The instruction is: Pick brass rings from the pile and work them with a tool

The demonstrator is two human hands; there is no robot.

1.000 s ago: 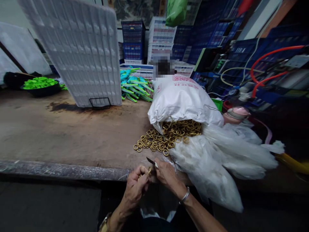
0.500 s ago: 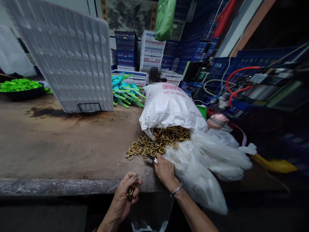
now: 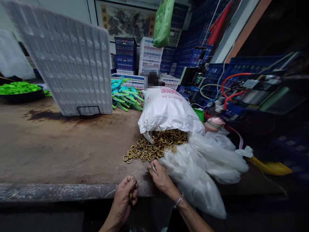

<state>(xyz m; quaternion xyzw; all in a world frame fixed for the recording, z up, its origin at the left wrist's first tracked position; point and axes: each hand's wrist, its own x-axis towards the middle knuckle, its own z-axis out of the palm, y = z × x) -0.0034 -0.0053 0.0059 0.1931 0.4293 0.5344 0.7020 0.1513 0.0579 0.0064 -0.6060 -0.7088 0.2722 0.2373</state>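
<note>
Several brass rings (image 3: 145, 153) spill from an open white sack (image 3: 169, 111) onto the worn brown bench (image 3: 62, 151). My left hand (image 3: 125, 198) is curled shut at the bench's front edge, gripping brass rings between fingers and palm. My right hand (image 3: 160, 178), a bracelet at its wrist, rests on the bench beside the ring pile with fingers pinched around a small dark blade; its tip touches the nearest rings. Clear plastic bags (image 3: 200, 170) lie just to the right of that hand.
A white moulded tray (image 3: 65, 67) stands propped at the back left. A black bowl of green parts (image 3: 19, 90) sits at far left, teal plastic parts (image 3: 124, 93) behind the sack. Blue and white crates (image 3: 149, 53), hoses and machinery fill the back and right.
My left hand has dropped away from the right one to the bench edge with rings in it. My right hand reached forward with the blade to the ring pile. The camera tilted up slightly.
</note>
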